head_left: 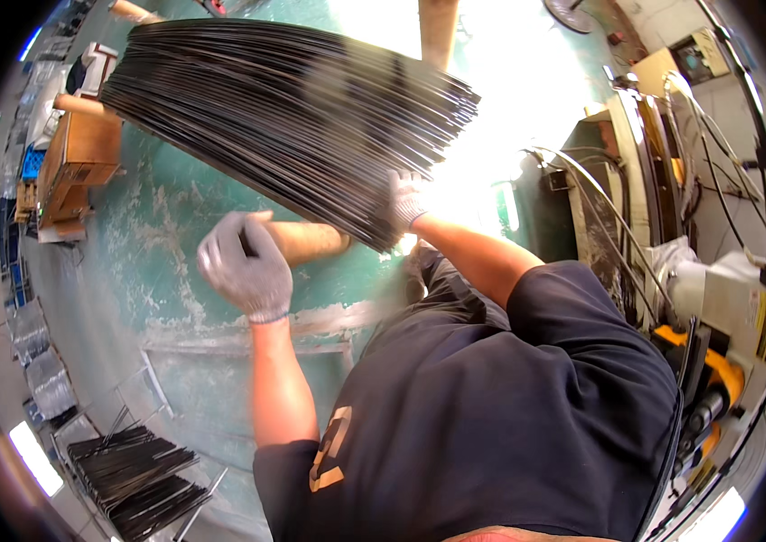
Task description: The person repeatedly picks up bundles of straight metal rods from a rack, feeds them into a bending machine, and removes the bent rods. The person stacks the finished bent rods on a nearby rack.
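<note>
A wide stack of long, thin black rods (283, 99) lies slanting across the upper middle of the head view, resting on round brown poles. At its near right end my right hand (407, 197), in a light glove, closes on the rod ends; its fingertips are partly blurred. My left hand (247, 266), in a grey glove, is raised to the left of a brown pole (311, 240). Its fingers are loosely curled and apart from the thumb, with a gap and nothing visible between them. The hand overlaps the pole's end in view.
More black rods (134, 474) rest on a metal rack at the lower left. Brown cardboard boxes (85, 163) stand at the left. Machinery with hoses (622, 226) lines the right side. Worn green floor (175, 208) lies below, with strong glare beyond the rods.
</note>
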### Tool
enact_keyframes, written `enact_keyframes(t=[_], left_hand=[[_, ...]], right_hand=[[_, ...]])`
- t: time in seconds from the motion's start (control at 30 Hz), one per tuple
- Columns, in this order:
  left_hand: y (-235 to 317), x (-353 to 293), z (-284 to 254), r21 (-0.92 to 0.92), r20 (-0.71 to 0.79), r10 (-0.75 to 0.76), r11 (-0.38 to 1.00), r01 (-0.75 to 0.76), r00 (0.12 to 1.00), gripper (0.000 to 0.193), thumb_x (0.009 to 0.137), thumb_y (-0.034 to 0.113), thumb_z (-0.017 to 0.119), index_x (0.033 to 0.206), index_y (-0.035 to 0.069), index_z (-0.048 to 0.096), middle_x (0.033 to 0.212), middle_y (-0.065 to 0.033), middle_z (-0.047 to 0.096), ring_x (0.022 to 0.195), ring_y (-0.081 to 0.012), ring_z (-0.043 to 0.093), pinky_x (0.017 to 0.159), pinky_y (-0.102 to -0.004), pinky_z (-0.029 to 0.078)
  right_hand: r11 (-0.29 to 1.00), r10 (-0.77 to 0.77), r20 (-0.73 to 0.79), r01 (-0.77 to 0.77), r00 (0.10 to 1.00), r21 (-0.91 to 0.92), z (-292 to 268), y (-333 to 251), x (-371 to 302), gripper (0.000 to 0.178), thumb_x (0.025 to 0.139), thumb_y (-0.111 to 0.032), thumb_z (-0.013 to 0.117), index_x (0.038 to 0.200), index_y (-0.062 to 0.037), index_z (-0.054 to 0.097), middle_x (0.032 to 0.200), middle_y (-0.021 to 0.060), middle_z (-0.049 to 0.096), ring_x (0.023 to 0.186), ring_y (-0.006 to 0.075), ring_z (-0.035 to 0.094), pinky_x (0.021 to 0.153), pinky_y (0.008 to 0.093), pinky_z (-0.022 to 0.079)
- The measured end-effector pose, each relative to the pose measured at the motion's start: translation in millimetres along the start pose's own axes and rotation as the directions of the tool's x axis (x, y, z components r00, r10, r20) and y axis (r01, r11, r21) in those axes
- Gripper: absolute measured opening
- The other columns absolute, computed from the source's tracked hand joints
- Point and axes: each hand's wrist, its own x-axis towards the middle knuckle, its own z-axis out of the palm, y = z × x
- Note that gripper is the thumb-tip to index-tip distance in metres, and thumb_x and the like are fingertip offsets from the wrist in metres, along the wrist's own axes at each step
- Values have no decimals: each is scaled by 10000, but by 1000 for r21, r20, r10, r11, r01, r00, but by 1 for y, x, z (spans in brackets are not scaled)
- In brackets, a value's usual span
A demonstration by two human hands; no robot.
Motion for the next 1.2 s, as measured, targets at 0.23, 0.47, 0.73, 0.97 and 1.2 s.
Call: enact_keyframes(t=[0.23,0.47,0.73,0.97,1.2], left_hand=[[-5,4,18,68,10,-112,992,111,994,154,953,69,604,1028,3,721,1051,-128,752,988,-339,653,948,-464,492],[-7,9,25,97,11,-161,982,159,987,144,921,47,598,1007,-15,695,1099,-164,726,1016,-356,637,942,-500,490],[-12,6,23,76,-4,-148,986,148,989,146,923,43,605,1007,-17,707,1077,-174,731,995,-359,657,943,-494,502],[-18,2,24,-13,-89,-112,994,111,990,133,872,8,607,966,0,701,1058,-164,729,975,-347,649,923,-486,507],[-20,-5,16,-49,-115,-110,993,105,987,97,923,36,636,984,7,706,1079,-163,740,1049,-349,650,974,-495,496]], right_hand=[[998,-28,214,39,976,-47,2,-6,71,715,822,-519,825,1265,9,636,1287,209,658,1252,364,623,1045,461,537],[992,-68,377,103,924,-74,3,-1,105,520,913,-361,727,1260,21,658,1285,242,673,1238,365,662,1025,458,557],[995,-100,391,98,915,26,9,0,102,314,902,-214,664,1129,-11,738,1180,242,737,1132,366,728,920,472,606],[992,-67,600,-12,797,127,-5,7,129,338,807,-280,733,1028,-32,795,1059,218,773,1041,374,745,925,436,583],[762,-291,668,-257,685,595,-79,4,101,246,875,-190,746,967,37,767,897,165,774,737,234,741,725,386,605]])
